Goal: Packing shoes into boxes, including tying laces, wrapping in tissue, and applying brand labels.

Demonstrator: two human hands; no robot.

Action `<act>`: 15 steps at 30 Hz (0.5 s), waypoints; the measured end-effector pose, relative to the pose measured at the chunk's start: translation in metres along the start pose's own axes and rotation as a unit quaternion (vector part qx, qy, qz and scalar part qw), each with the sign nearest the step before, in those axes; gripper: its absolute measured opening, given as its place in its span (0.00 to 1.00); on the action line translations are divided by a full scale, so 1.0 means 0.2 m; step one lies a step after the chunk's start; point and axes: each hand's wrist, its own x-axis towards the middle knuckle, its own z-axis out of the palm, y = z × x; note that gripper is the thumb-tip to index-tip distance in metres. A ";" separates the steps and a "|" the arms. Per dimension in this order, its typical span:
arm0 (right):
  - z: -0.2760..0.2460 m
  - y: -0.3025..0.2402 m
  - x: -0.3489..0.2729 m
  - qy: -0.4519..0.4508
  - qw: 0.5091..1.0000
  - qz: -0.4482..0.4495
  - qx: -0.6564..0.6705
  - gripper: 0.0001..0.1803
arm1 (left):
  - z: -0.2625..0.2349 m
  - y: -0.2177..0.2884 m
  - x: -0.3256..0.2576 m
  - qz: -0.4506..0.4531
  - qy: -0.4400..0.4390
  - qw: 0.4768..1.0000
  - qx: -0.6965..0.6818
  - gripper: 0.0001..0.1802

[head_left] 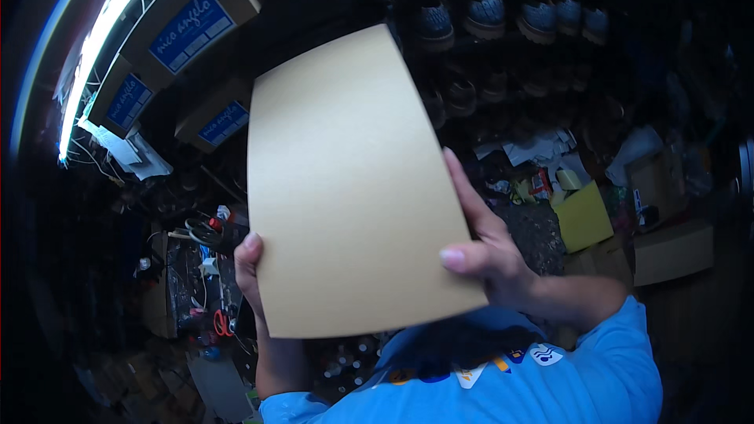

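Tan cardboard (353, 188) is clamped at opposite edges, left grip (248, 273) at one side and right grip (503, 257) at the other, apparently to balance its broad face.

A dark speckled worktop (534, 228) carries white papers (540, 148) and a yellow sheet (583, 217).

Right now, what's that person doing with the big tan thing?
A person in a blue shirt is holding up a plain tan board, left hand on its left edge and right hand on its right. I can't tell if it's flat or a box. Beyond it are shoes at upper right and blue-labelled boxes at upper left.
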 end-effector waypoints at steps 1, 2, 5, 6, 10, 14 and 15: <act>0.02 0.01 0.09 -0.013 1.000 -0.002 -0.017 0.65 | -0.05 0.05 0.05 0.021 -0.016 0.999 0.025 0.26; 0.04 0.01 0.18 -0.025 0.999 -0.004 -0.035 0.65 | -0.08 0.09 0.10 0.041 -0.033 0.997 0.050 0.25; 0.12 -0.04 0.39 -0.041 0.999 -0.016 0.006 0.64 | -0.10 0.16 0.30 0.044 -0.060 0.994 0.075 0.30; 0.12 -0.06 0.44 -0.037 0.999 -0.017 0.010 0.63 | -0.05 0.17 0.37 0.039 -0.035 0.996 0.078 0.30; 0.18 -0.09 0.64 -0.042 0.999 -0.031 0.016 0.59 | -0.14 0.25 0.61 0.038 -0.004 0.993 0.109 0.27; 0.20 -0.02 0.69 -0.049 0.998 -0.037 -0.023 0.58 | -0.24 0.28 0.62 0.075 -0.062 0.989 0.113 0.24; 0.20 0.00 0.68 -0.051 0.997 -0.042 -0.037 0.58 | -0.17 0.26 0.57 0.077 -0.041 0.994 0.064 0.26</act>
